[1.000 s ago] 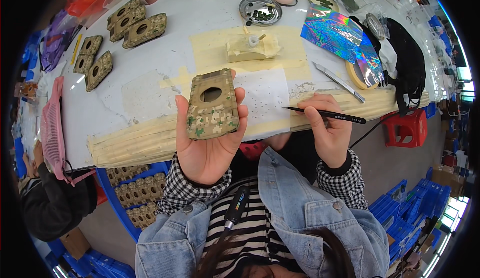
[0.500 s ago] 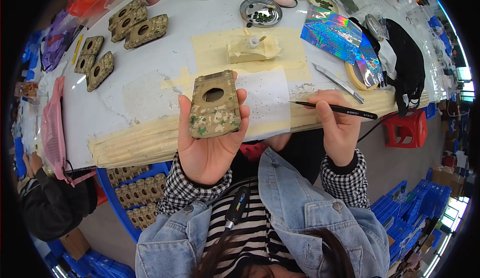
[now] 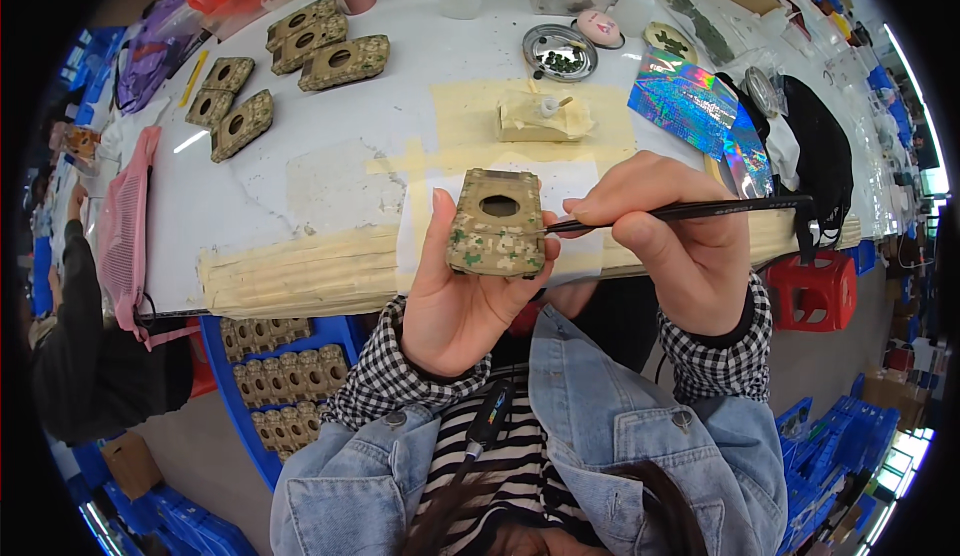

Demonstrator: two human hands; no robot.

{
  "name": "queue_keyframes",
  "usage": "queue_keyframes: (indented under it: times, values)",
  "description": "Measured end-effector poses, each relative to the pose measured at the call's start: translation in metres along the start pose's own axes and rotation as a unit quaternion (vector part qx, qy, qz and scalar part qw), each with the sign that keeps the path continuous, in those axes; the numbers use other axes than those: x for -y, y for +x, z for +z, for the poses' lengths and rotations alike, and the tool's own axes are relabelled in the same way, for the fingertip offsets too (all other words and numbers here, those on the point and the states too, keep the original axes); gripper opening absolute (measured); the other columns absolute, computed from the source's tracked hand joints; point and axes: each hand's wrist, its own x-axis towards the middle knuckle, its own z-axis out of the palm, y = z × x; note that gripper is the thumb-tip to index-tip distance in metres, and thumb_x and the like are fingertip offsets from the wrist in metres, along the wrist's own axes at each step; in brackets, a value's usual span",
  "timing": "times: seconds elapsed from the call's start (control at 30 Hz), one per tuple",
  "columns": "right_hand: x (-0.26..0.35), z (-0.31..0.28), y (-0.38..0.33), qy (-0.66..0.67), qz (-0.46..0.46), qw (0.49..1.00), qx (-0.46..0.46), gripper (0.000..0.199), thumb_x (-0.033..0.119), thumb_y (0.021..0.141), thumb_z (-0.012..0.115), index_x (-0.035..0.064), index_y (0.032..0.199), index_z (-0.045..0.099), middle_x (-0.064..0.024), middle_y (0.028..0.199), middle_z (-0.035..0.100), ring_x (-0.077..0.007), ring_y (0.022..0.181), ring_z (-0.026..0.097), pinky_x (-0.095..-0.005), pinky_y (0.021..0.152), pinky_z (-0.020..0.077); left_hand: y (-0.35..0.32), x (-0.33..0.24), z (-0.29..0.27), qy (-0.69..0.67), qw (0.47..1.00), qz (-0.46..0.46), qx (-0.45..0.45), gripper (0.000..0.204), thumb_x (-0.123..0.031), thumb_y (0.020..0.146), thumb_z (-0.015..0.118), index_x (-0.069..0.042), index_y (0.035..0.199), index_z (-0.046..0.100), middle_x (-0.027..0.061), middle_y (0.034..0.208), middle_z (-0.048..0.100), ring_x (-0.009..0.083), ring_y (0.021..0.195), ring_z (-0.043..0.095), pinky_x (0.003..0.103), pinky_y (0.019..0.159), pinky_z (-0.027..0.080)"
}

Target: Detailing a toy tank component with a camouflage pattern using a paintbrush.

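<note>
Though blocky, oval-holed camouflage shell point(image 3: 497, 241) snug in curled left hand point(image 3: 452, 314); slim black tweezers point(image 3: 700, 210) pinched in right hand point(image 3: 692, 256).

your blocky camouflage plastic-looking shell point(image 3: 495, 244) showing matt, your slim black tweezers point(image 3: 700, 210) looking smooth, round silver metal dish point(image 3: 544, 42) gleaming

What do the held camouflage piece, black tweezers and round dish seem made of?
Camouflage piece: probably moulded plastic, matt-painted; crisp edges and little shine, though cast metal is possible.
Black tweezers: likely coated metal, given the slim, tapering form; bare metal isn't clear.
Round dish: apparently polished metal, from its silvery reflections.
</note>
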Motion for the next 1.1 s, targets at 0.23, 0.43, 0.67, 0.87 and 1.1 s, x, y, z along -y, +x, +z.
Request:
queue_keyframes:
  times: [0.23,0.43,0.67,0.87,1.1]
  values:
    - [0.0002,0.0041,0.0007,-0.02,0.006,1.0,0.02,0.01,0.005,0.085,0.062,-0.0007,0.092,0.065,-0.0092,0.082,0.063,-0.0188,0.076,0.059,-0.0282,0.067,0.045,-0.0026,0.0019,-0.001,0.004,1.0,-0.003,0.005,0.062,-0.052,0.095,0.032,-0.003,0.132,0.037,0.0188,0.127,0.049,0.0294,0.113,0.054,0.037,0.098,0.048]
    - [0.0003,0.0034,0.0018,-0.05,-0.015,0.998,0.032,0.011,0.004,0.083,0.063,-0.0007,0.092,0.065,-0.01,0.083,0.064,-0.0203,0.075,0.06,-0.0288,0.067,0.0458,-0.003,0.0023,-0.0009,0.01,1.0,0.003,0.01,0.063,-0.053,0.095,0.031,-0.002,0.132,0.036,0.018,0.127,0.049,0.0286,0.114,0.054,0.037,0.099,0.047]
    - [0.0045,0.0036,0.0033,-0.06,-0.012,0.997,0.042,0.011,0.003,0.082,0.064,-0.0009,0.092,0.065,-0.0101,0.083,0.065,-0.0211,0.075,0.06,-0.0297,0.068,0.0465,-0.0029,0.0019,-0.0005,0.004,1.0,-0.003,0.017,0.064,-0.053,0.095,0.031,-0.001,0.132,0.036,0.0186,0.127,0.049,0.0283,0.115,0.053,0.037,0.099,0.048]
    - [0.0055,0.0047,0.0031,-0.066,-0.01,0.997,0.041,0.012,0.004,0.081,0.065,-0.0009,0.092,0.065,-0.0096,0.083,0.065,-0.0211,0.074,0.06,-0.0297,0.067,0.0467,-0.002,0.0033,0.0017,-0.015,1.0,0.005,0.008,0.064,-0.052,0.096,0.03,0.0,0.132,0.036,0.0198,0.128,0.048,0.0289,0.115,0.053,0.037,0.099,0.047]
    - [0.0057,0.0038,0.0032,-0.083,-0.017,0.995,0.043,0.012,0.004,0.08,0.067,0.0,0.091,0.065,-0.0092,0.083,0.065,-0.0212,0.074,0.06,-0.0294,0.067,0.0472,-0.0005,0.0042,0.006,-0.018,1.0,0.004,-0.007,0.065,-0.052,0.096,0.03,0.001,0.132,0.035,0.0202,0.129,0.047,0.0281,0.115,0.053,0.037,0.1,0.046]
